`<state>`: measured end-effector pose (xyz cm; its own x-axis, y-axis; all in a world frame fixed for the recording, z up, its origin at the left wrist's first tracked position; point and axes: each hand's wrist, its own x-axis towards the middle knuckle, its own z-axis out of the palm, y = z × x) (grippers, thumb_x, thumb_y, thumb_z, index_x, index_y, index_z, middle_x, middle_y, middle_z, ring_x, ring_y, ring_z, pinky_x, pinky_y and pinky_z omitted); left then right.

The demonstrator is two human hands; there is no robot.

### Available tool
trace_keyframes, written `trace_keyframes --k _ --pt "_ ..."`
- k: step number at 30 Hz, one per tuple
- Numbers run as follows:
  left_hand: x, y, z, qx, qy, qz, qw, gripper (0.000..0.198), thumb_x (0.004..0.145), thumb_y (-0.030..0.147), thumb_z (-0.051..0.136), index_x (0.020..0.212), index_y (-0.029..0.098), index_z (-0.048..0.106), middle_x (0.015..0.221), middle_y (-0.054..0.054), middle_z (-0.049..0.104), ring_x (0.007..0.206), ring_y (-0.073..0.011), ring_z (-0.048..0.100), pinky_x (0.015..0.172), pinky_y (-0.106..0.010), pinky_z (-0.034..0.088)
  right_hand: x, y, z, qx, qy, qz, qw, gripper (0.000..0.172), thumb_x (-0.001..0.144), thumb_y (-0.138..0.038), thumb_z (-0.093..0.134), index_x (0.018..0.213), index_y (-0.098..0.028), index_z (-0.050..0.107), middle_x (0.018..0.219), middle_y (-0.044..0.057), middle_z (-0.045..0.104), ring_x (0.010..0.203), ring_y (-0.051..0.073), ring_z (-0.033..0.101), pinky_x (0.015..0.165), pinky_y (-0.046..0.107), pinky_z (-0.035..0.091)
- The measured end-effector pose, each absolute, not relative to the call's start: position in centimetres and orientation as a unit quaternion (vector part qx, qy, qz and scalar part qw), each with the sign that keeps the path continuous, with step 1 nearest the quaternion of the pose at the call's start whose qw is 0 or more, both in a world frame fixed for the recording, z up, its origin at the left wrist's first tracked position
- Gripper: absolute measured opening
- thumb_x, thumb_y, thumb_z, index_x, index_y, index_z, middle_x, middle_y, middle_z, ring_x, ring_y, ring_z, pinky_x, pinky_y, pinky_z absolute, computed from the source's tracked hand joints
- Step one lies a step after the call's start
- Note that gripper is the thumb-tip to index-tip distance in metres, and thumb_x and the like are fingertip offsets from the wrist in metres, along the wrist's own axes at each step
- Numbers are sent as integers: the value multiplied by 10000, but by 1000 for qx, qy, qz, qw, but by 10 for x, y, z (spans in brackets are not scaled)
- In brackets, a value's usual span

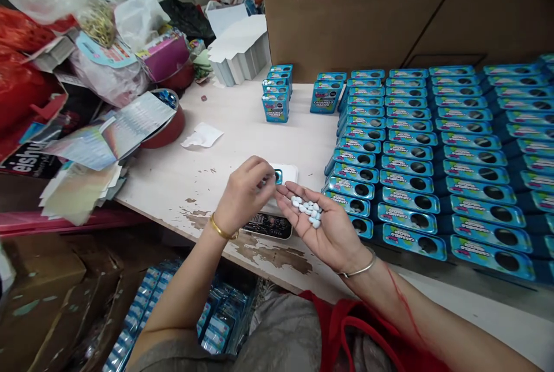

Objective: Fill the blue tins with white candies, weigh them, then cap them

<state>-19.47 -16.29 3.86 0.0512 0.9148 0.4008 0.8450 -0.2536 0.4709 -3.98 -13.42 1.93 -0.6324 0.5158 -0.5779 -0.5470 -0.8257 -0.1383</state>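
Observation:
My right hand (331, 225) is palm up and cupped, holding a small heap of white and pale blue candies (308, 209). Just left of it, my left hand (249, 187) has its fingers pinched together above a small blue tin (279, 176). Whatever those fingers hold is hidden. Only the rim of that tin shows past the fingertips. It rests on a small scale with a white top (291, 173) and a black front panel (268, 225). The fingertips of both hands are close to each other over the scale.
Rows of blue tins with round openings (411, 167) fill the table's right side. Toward the back stand a short row of filled tins (276, 108) and another tin group (325, 97). A large cardboard box (346, 20) borders the back; bags, papers and a red tub (167, 130) crowd the left.

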Motion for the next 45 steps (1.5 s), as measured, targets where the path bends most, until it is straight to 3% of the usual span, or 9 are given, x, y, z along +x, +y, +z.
trace_keyframes --k 3,7,13,18,23,31,40,45 --pt "-205 -154 36 736 619 268 57 72 838 98 504 805 140 553 824 -30 550 724 -104 512 648 -239 459 -38 -135 18 -322 26 900 292 270 869 -132 412 989 -55 641 1063 161 697 1046 217 646 942 309 510" --pt "-203 -161 38 754 599 269 32 159 879 137 485 1008 145 576 977 -76 593 910 -156 552 801 -319 487 -35 -139 19 -324 29 902 283 283 880 -170 422 1030 -67 638 1120 155 678 1076 217 630 947 322 506" --pt "-167 -196 32 799 556 213 80 323 895 235 501 1206 149 510 1105 -110 569 989 -190 544 824 -334 500 -23 -148 15 -316 44 900 297 206 860 -155 490 945 -143 677 928 43 732 890 132 681 880 276 538" --pt "-133 -226 4 797 562 184 119 238 910 168 417 1095 116 556 965 -85 582 882 -157 544 786 -274 499 1 -171 -10 -359 47 904 226 232 862 -187 498 1000 -130 676 1004 73 719 920 151 676 817 267 564" --pt "-119 -241 -12 796 564 166 143 176 904 194 408 909 133 573 925 -73 584 814 -159 527 733 -269 494 15 -190 -29 -355 66 910 205 185 822 -140 541 938 -144 685 906 41 732 820 134 690 788 251 571" --pt "-127 -238 -6 765 586 152 220 147 899 207 432 973 145 543 968 -71 563 890 -160 541 784 -268 491 7 -187 -18 -369 104 898 216 199 855 -123 475 866 -118 674 818 45 730 791 114 684 772 234 570" --pt "-142 -227 0 737 571 307 192 81 891 162 453 904 151 533 909 -64 577 863 -135 560 754 -257 498 -5 -174 -10 -323 75 916 227 213 834 -136 508 972 -122 669 943 58 728 850 110 678 818 211 551" --pt "-165 -199 26 715 579 379 102 61 862 131 512 905 163 542 872 -38 566 816 -115 543 717 -255 492 -25 -150 17 -269 29 928 258 243 865 -175 472 1002 -100 659 941 83 721 877 128 678 887 253 529"
